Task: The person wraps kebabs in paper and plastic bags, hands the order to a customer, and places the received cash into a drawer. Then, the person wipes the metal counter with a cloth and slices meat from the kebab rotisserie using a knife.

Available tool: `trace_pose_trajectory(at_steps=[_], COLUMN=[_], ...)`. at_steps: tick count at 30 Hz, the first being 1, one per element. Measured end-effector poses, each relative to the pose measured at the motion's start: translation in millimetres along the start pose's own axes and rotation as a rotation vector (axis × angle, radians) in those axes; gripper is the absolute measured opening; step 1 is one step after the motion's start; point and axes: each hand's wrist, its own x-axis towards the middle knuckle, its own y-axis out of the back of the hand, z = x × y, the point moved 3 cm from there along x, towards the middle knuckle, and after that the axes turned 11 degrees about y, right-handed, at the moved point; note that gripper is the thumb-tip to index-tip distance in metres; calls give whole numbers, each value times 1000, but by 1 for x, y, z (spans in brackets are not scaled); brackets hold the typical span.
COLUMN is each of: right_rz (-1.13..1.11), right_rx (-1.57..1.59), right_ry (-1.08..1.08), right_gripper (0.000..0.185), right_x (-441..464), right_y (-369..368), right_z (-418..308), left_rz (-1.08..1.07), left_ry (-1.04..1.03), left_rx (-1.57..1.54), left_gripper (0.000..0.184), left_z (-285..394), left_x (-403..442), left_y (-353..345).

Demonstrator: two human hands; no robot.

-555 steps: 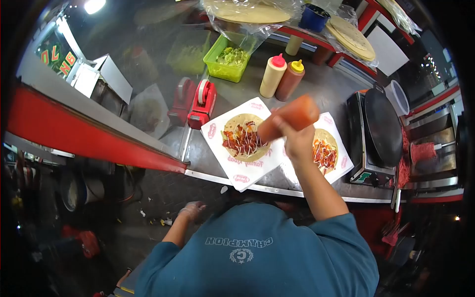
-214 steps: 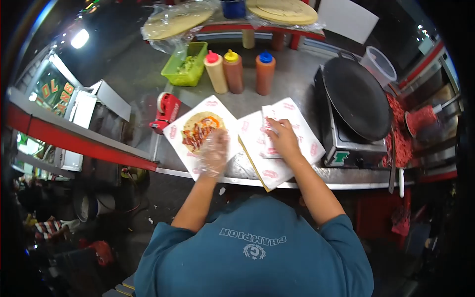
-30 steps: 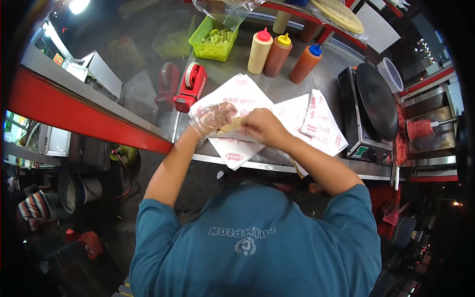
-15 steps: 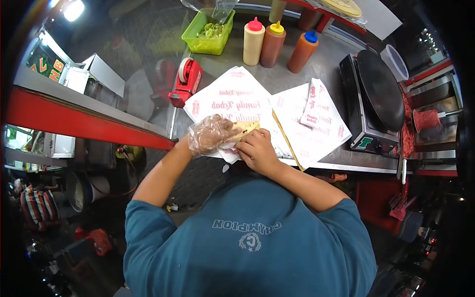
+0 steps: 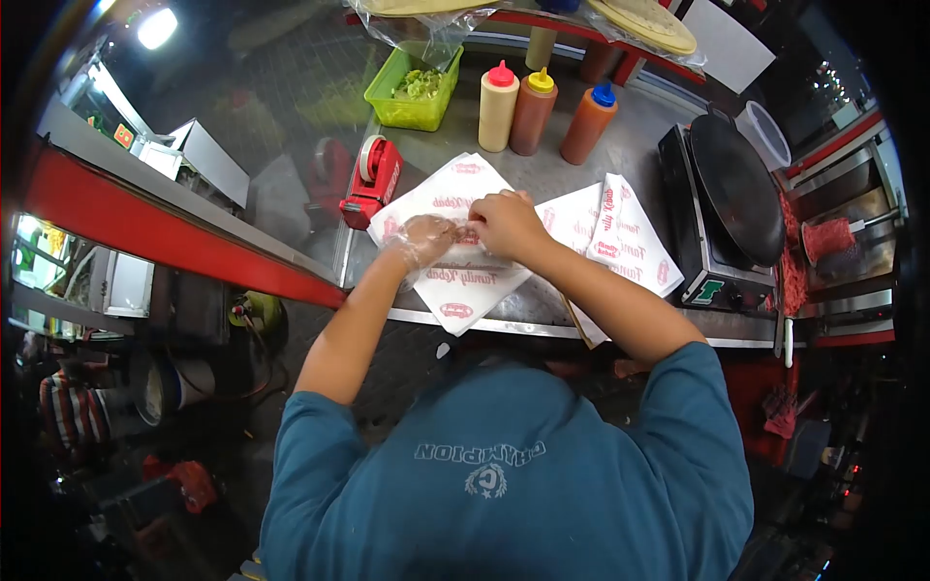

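Note:
My left hand [image 5: 429, 239], in a clear plastic glove, is curled over a printed paper sheet [image 5: 465, 290] on the counter. My right hand [image 5: 506, 225] is bare and bent beside it, its fingertips nearly meeting the left ones. Between them they grip the kebab wrap, now mostly hidden by the fingers and paper. To the right, a paper-wrapped kebab [image 5: 608, 215] lies on another stack of printed sheets [image 5: 651, 254].
A red tape dispenser [image 5: 371, 189] stands left of the paper. Behind are a green tub of chopped greens [image 5: 412, 108] and sauce bottles with red [image 5: 496, 116], yellow [image 5: 532, 121] and blue [image 5: 587, 131] caps. A black pan [image 5: 738, 189] sits on a stove at right.
Both hands have moved away from the counter's front edge, up onto the paper. The flatbread that showed between them is now hidden. The view has shifted slightly.

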Motion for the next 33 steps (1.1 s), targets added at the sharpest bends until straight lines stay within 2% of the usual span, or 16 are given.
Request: trace_pose_trajectory(at_steps=[2, 3, 6, 7, 10, 12, 13, 14, 16, 17, 19, 24, 28, 31, 32, 33], right_rz=[-75, -83, -98, -97, -389, -447, -500, -439, -358, -285, -153, -97, -71, -106, -78, -55], right_rx=[12, -26, -125, -155, 12, 181, 279, 415, 325, 218, 38, -9, 22, 71, 85, 98], right_ry=[123, 196, 274, 279, 163, 97, 65, 75, 105, 125, 173, 258, 276, 287, 292, 302], right_gripper=[15, 17, 15, 16, 15, 21, 24, 28, 30, 29, 23, 19, 18, 18, 18, 19], right_x=[-6, -18, -30, -28, -9, 12, 12, 10, 4, -7, -26, -25, -24, -19, -20, -21], right_y=[9, -6, -28, -29, -27, -15, -13, -20, -31, -30, -27, -36, -37, -39, -40, -40], right_z=[-23, -29, -34, -35, -14, 6, 13, 23, 14, 4, -14, -14, -8, -1, 0, 0], left_rz=[-204, -217, -218, -184, 308, 242, 599, 512, 359, 217, 224, 162, 332, 376, 277, 276], left_ry=[128, 80, 228, 297, -46, -99, -303, -253, -159, -84, -44, 135, 292, 780, 844, 891], left_rx=[-55, 64, -88, -50, 134, 93, 180, 175, 183, 127, 216, 333, 322, -463, -913, -1327], left_gripper=[49, 50, 48, 43, 41, 42, 44, 46, 51, 53, 54, 62, 53, 44, 41, 42], left_z=[-11, -26, 8, 0, -14, 21, 19, 10, -3, -4, -1, 20, 10, -2, -18, -19], left_x=[27, 43, 21, 27, 13, -23, -35, -30, -12, -8, -5, -30, -63, -92, -95, -96], left_y=[-3, -23, 21, 8, -13, 31, 22, 2, -8, -5, -1, 30, 45, 7, -27, -44])
